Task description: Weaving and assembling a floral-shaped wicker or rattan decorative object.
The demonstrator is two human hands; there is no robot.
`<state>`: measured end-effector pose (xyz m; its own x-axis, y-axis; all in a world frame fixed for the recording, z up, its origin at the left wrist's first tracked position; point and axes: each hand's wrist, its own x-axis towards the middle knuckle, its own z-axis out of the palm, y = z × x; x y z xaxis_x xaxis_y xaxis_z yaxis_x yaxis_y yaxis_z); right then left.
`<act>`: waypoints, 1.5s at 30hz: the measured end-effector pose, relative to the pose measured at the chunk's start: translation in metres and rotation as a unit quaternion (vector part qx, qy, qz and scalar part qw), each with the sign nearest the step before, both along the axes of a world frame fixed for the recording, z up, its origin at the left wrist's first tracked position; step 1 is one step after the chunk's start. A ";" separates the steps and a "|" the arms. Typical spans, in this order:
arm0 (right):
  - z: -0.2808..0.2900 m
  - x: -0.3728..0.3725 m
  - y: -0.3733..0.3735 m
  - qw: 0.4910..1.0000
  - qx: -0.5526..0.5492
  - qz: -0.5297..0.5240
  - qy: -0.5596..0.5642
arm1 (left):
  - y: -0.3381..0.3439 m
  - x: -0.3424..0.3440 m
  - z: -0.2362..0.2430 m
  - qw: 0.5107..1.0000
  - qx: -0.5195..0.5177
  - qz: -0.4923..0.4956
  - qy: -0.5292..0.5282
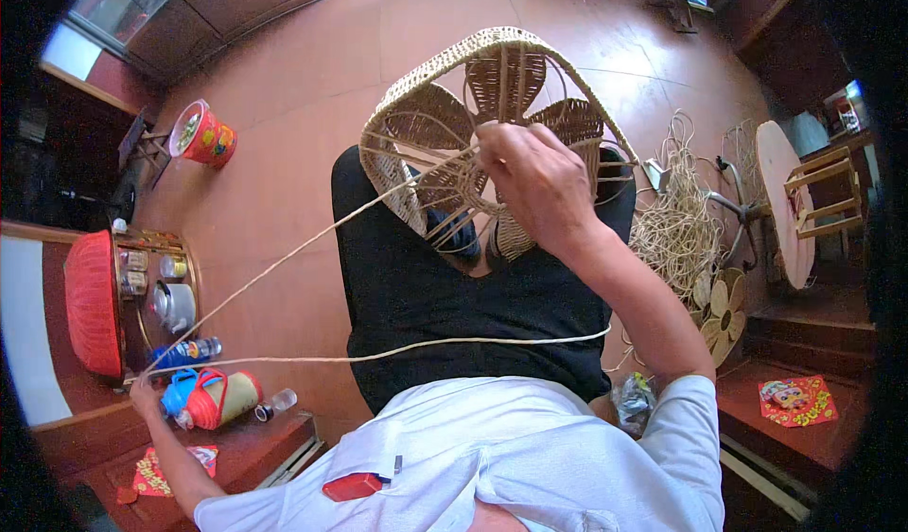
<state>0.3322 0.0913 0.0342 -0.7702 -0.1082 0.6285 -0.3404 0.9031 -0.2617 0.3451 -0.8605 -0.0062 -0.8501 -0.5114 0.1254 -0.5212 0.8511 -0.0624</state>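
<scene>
A half-woven basket (416,76) of pale twisted cord rests on my lap between my knees, its open side toward me. Dark frame wires and flower-petal panels show inside it. My right hand (544,180) is closed at the middle of the basket, back of the hand upward; its fingertips are partly hidden. From beside those fingers a taut cord (312,241) runs to the far lower left. There my left hand (144,396), arm stretched out, is closed on the cord. A second strand goes from the left hand back across my thighs to the right.
A tangled heap of cord (683,234) lies right of my knees, near a round-topped stool (783,206) and a woven flower panel (724,313). Beside my left arm are a thermos flask (225,400), a blue bottle (194,350) and a kettle (175,305). A red bucket (216,142) stands farther off.
</scene>
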 end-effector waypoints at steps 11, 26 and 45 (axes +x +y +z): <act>-0.007 -0.023 0.010 0.996 -0.047 -0.022 -0.070 | -0.063 -0.007 0.049 0.988 -0.145 0.009 -0.047; -0.016 -0.029 0.011 1.000 -0.003 0.002 -0.003 | -0.016 -0.094 0.096 0.989 -0.072 -0.119 -0.051; -0.010 -0.037 -0.021 0.995 0.023 -0.092 0.015 | 0.515 -0.075 -0.094 0.844 0.406 -0.330 -0.117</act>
<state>0.2951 0.0706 0.0243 -0.7603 0.0048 0.6496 -0.1748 0.9616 -0.2116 0.2705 -0.3460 -0.1006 -0.9367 0.2455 -0.2495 0.0282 0.7635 0.6451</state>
